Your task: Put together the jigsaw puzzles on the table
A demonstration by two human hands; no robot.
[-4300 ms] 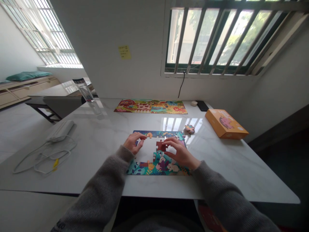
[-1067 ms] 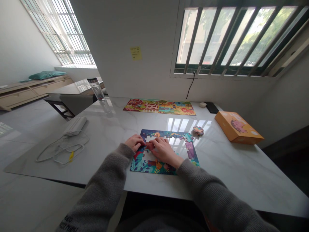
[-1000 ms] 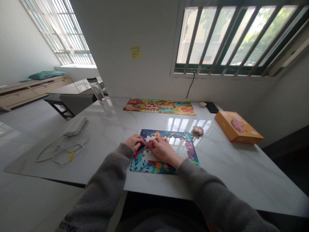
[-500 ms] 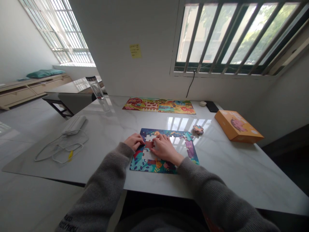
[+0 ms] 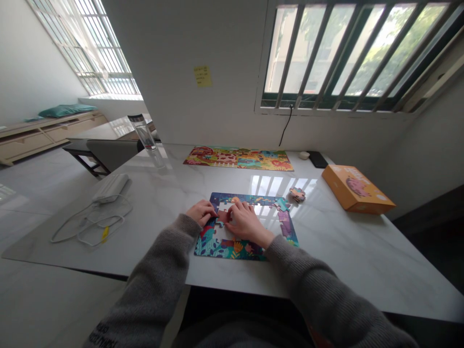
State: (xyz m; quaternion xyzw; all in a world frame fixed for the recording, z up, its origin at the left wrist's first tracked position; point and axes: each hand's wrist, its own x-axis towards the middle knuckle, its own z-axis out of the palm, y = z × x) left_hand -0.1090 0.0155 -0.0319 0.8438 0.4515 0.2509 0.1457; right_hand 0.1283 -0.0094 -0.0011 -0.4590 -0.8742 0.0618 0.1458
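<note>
A partly assembled jigsaw puzzle (image 5: pixel 213 249) lies flat on the white table in front of me, its dark, colourful border joined around a middle where the white tabletop shows. My right hand (image 5: pixel 246 222) is over the middle, thumb and fingers closed at a reddish-brown puzzle piece (image 5: pixel 222 217) near the left border. The right fingers hide part of that piece. At the puzzle's left edge, my left hand (image 5: pixel 201 211) has its fingers curled together, gripping the border beside the same piece. A small stack of loose puzzle pieces (image 5: pixel 297 194) sits just beyond the upper right corner.
Behind lies a long, finished farm-animal puzzle (image 5: pixel 239 159). An orange box (image 5: pixel 357 189) stands at right, with a black phone (image 5: pixel 317 159) behind it. On the left are a white device (image 5: pixel 110 187) with a cable (image 5: pixel 89 227) and a clear bottle (image 5: pixel 144 133).
My right fingers have shifted very slightly left with the reddish-brown piece. The left hand keeps its place on the border.
</note>
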